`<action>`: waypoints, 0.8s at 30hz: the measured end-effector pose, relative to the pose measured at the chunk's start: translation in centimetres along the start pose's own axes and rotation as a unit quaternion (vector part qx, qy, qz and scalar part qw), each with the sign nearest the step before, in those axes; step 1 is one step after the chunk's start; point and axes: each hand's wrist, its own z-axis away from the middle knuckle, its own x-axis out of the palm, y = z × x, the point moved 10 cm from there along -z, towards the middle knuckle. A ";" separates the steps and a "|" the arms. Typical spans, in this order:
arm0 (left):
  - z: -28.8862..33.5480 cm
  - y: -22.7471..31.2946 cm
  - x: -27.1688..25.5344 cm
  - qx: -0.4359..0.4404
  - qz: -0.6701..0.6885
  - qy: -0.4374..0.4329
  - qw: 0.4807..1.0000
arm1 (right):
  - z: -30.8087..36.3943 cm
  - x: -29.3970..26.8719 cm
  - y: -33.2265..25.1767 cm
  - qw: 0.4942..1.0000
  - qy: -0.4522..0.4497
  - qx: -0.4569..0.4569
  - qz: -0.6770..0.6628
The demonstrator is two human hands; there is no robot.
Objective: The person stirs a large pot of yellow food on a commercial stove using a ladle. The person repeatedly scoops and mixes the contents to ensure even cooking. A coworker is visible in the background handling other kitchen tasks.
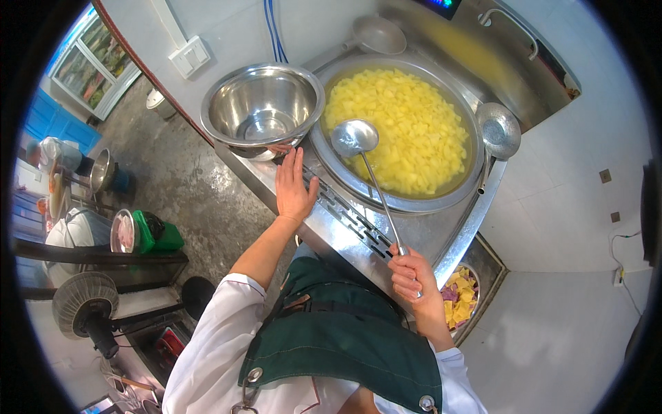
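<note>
The stainless-steel counter [429, 231] stands against a pale wall [545, 228], with the grey floor [179, 165] to its left. A wide round pan [407, 205] is set in the counter, filled with cut yellow pieces [407, 124] in liquid. Your right hand [414, 276] is closed around the handle of the ladle [355, 138], at its near end. The handle slants far and left across the near rim; the ladle's head is over the left part of the pan. Whether it contacts the liquid cannot be determined. Your left hand [295, 190] is open, fingers extended, thumb apart, gripping nothing. Its fingertips are at the near side of the metal bowl [238, 96], left of the pan; contact cannot be confirmed. A second ladle [500, 131] rests at the pan's right edge; a third ladle [379, 34] lies at the far side. Yellow and purple pieces [460, 297] sit lower, right of your right hand.
</note>
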 end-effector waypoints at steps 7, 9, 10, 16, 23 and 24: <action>-0.1 -0.1 0.0 0.001 0.005 0.001 1.000 | -1.1 -1.2 -0.2 0.993 -0.074 0.021 -0.091; -0.1 -0.1 0.1 -0.003 0.004 -0.004 1.000 | -1.2 -1.2 -0.1 0.992 -0.070 0.026 -0.101; -0.1 -0.2 0.1 -0.005 0.002 -0.007 1.000 | -1.2 -1.1 0.0 0.992 -0.069 0.029 -0.106; -0.1 -0.1 0.1 -0.011 0.000 -0.009 1.000 | -1.1 -0.4 -0.1 0.993 -0.052 0.031 -0.105; 0.0 -0.2 -0.1 -0.007 0.007 -0.004 1.000 | 1.3 1.5 -0.9 0.999 0.005 -0.018 0.031; 0.1 -0.2 -0.1 -0.006 0.006 -0.002 1.000 | 2.0 1.8 -0.8 0.999 0.018 -0.015 0.035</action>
